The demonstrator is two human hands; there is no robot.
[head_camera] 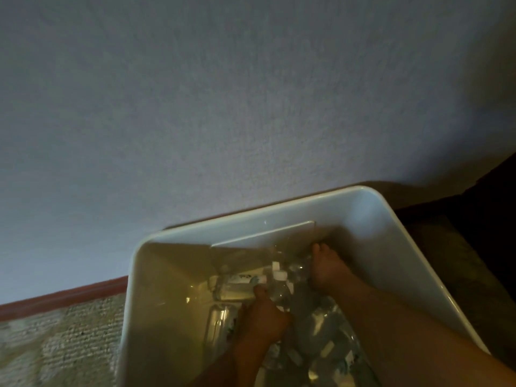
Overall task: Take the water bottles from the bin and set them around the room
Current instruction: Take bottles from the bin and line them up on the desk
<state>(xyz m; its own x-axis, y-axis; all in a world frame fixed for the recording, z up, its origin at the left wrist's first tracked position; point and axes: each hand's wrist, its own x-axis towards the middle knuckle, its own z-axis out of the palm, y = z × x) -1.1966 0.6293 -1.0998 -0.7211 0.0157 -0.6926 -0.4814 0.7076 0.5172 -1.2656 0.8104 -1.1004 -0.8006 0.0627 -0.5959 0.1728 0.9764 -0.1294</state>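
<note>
A white plastic bin (pixel 173 277) stands on the floor against the wall, and both my arms reach down into it. Several clear water bottles lie in a heap (pixel 321 328) at its bottom, one of them on its side (pixel 220 325) at the left. My left hand (pixel 262 319) grips a white-capped bottle (pixel 279 291) by its body. My right hand (pixel 326 270) is deeper in, near the bin's far wall, lying on the bottles. The dim light hides how its fingers lie.
A plain grey-blue wall (pixel 223 107) fills the upper view, with a reddish-brown baseboard (pixel 69 294) along its foot. Patterned beige carpet (pixel 55 344) lies left of the bin. A dark piece of furniture (pixel 480 224) stands close on the right.
</note>
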